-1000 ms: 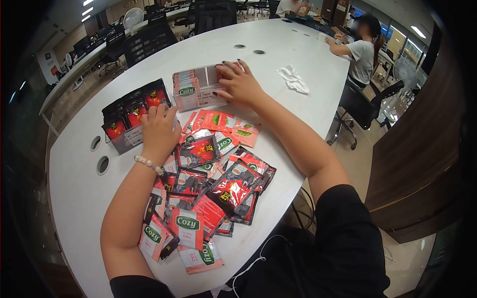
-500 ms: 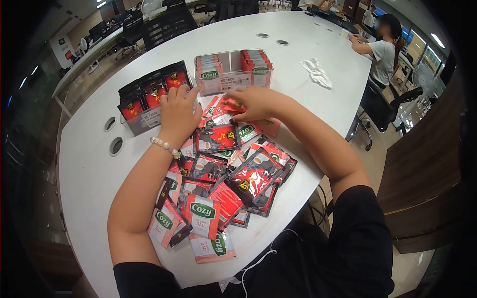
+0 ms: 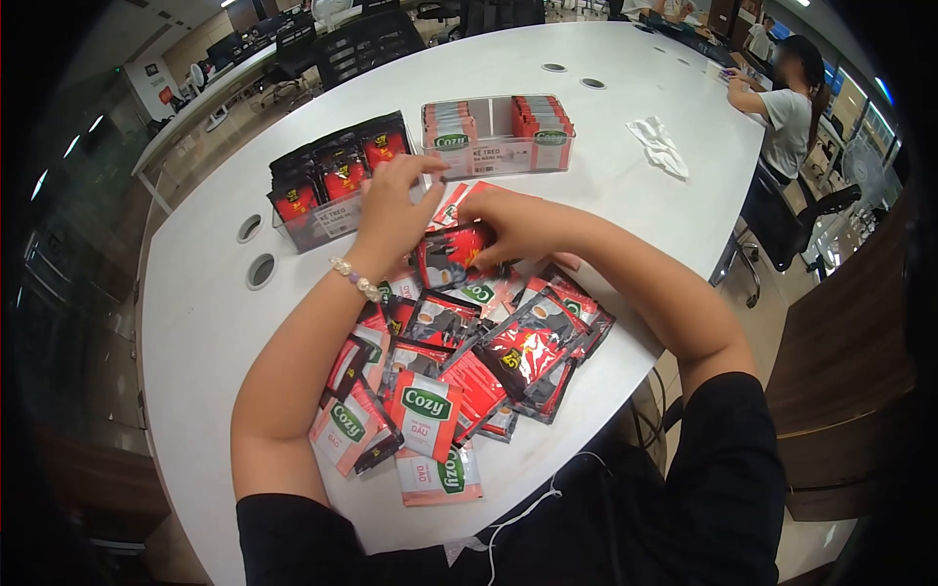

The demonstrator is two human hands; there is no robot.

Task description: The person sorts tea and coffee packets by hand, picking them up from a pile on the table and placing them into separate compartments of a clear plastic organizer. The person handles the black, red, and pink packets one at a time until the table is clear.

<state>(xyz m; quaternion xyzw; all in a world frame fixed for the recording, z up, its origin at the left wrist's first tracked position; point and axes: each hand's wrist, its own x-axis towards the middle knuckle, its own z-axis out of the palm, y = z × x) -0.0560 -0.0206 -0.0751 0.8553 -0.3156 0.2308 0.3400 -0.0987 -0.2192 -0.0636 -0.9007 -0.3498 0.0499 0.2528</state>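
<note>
My right hand [image 3: 503, 223] pinches the edge of a black-and-red coffee sachet [image 3: 451, 259] above the upper part of a loose pile. My left hand [image 3: 399, 200], wearing a bead bracelet, has its fingers apart in front of a clear box of upright coffee sachets [image 3: 337, 223] and holds nothing I can see. Pink Cozy tea sachets [image 3: 427, 415] and more coffee sachets [image 3: 532, 342] overlap in the pile between my forearms. Behind my hands stands a clear divided box of Cozy sachets [image 3: 523, 161], filled at its left and right ends.
A crumpled white tissue [image 3: 660, 146] lies on the white table [image 3: 205, 391] to the right. Round cable holes [image 3: 261, 272] pierce the tabletop at left and at the back. Another person [image 3: 787, 112] sits at the far right edge, near a black office chair [image 3: 801, 210].
My right hand has shifted from pink sachets onto the coffee sachet and raised it slightly. My left hand's fingers have moved right, off the coffee box's front. The whole view has shifted somewhat.
</note>
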